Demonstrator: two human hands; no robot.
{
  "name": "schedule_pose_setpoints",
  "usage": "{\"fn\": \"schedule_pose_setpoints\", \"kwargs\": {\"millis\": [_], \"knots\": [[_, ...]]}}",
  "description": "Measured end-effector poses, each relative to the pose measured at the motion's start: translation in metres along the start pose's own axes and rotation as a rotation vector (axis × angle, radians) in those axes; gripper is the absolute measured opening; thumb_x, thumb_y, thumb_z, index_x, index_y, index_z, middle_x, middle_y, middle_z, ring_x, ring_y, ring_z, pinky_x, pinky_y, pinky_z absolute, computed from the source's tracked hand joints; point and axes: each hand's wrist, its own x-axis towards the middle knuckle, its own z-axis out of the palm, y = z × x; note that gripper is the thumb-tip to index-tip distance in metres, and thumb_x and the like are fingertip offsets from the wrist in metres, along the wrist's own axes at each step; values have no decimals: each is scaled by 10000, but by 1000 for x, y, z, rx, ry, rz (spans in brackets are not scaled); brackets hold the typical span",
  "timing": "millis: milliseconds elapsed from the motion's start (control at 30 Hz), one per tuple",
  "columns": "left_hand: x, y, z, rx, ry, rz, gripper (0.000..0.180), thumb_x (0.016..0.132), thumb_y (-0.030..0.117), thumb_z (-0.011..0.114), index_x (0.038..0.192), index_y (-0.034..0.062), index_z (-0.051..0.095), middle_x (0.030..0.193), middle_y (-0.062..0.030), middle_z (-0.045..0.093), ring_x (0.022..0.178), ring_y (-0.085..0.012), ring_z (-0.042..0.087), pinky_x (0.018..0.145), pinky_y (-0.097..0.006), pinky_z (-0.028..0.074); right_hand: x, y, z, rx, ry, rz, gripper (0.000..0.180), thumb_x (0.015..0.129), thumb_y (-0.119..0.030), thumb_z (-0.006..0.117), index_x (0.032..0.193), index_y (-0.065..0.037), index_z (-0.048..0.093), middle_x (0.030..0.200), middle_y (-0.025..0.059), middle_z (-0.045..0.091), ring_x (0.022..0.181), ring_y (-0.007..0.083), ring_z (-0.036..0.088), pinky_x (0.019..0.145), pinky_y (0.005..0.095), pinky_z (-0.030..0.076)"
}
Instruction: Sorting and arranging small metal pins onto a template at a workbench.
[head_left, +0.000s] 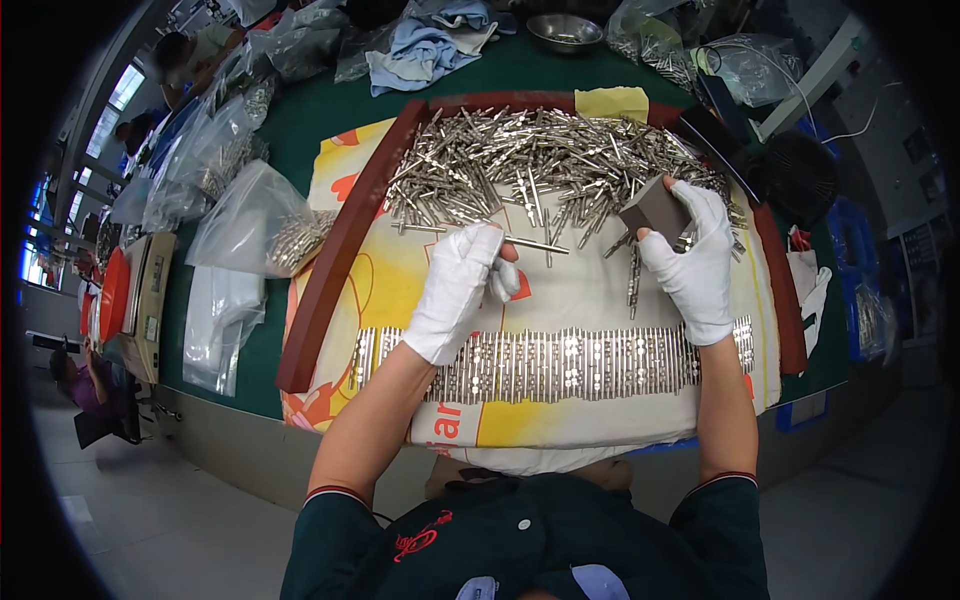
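Observation:
My left hand (453, 292), in a white glove with bare fingertips, is closed on a slim metal shaft (538, 246) that points right from the fingers. My right hand (697, 268), gloved the same way, grips a dark brown rectangular block (654, 212) between thumb and fingers. Beyond both hands lies a loose heap of metal shafts (540, 150), tangled in all directions. Nearer to me, a long row of shafts (570, 366) lies side by side across the patterned cloth (600, 300). My forearms pass over parts of that row.
Dark red wooden rails (345, 260) edge the work area. On the left are clear plastic bags (245, 220) of metal parts and a scale (150, 300). A blue cloth (425, 55) and a metal bowl (565, 32) sit at the back. People are at far left.

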Motion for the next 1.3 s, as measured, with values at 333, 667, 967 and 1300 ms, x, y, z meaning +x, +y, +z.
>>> {"fn": "schedule_pose_setpoints", "kwargs": {"millis": [333, 667, 967, 1300], "knots": [[2, 0, -2, 61, 36, -56, 358, 999, 339, 527, 801, 48, 598, 609, -58, 626, 489, -86, 535, 471, -217, 405, -2, 0, 2, -51, -39, -21, 559, 656, -166, 773, 1175, -22, 619, 1107, 133, 591, 1053, 294, 548, 934, 393, 449], [0, 1, 3, 44, 31, -63, 328, 994, 300, 539, 812, 33, 594, 620, -67, 629, 510, -89, 537, 500, -226, 422, -3, -2, 3, -66, -50, -34, 560, 660, -170, 772, 1179, -31, 616, 1116, 129, 587, 1057, 295, 546, 934, 399, 449], [-3, -1, 7, 210, -51, 47, 318, 1022, 267, 496, 837, 23, 583, 638, -46, 608, 555, -76, 533, 533, -223, 424, -10, -26, 5, -39, -135, -284, 635, 623, -249, 776, 1206, -65, 605, 1157, 109, 558, 1044, 296, 529, 918, 427, 431], [-10, -3, 12, 390, -113, 111, 265, 1032, 229, 493, 880, 33, 588, 688, -11, 582, 614, -87, 530, 579, -254, 443, -11, -43, 11, 32, -232, -428, 670, 576, -287, 777, 1191, -75, 619, 1155, 116, 552, 1026, 312, 526, 896, 436, 425]]}}
